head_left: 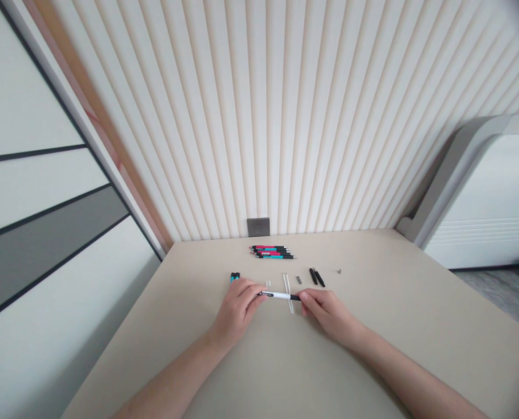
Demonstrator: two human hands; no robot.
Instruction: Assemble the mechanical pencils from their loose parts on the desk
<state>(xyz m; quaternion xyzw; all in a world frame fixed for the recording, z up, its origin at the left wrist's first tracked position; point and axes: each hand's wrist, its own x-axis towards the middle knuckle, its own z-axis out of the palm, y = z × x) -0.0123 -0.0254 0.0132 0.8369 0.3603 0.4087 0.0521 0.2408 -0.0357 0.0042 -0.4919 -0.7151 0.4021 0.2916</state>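
A white pen with black ends lies level between my two hands, above the table. My left hand is closed on its left end, by the clip. The fingers of my right hand pinch the black right end. Behind the pen, two thin white refills lie side by side on the table. Blue pen barrels with black ends show just past my left fingers, which partly hide them. Two black pen grips rest beyond my right hand.
Several red, blue and black pens lie grouped near the wall. Small pale pieces, a small grey piece and a tiny metallic bit are spread across the beige table. A dark wall socket sits above the table's back edge.
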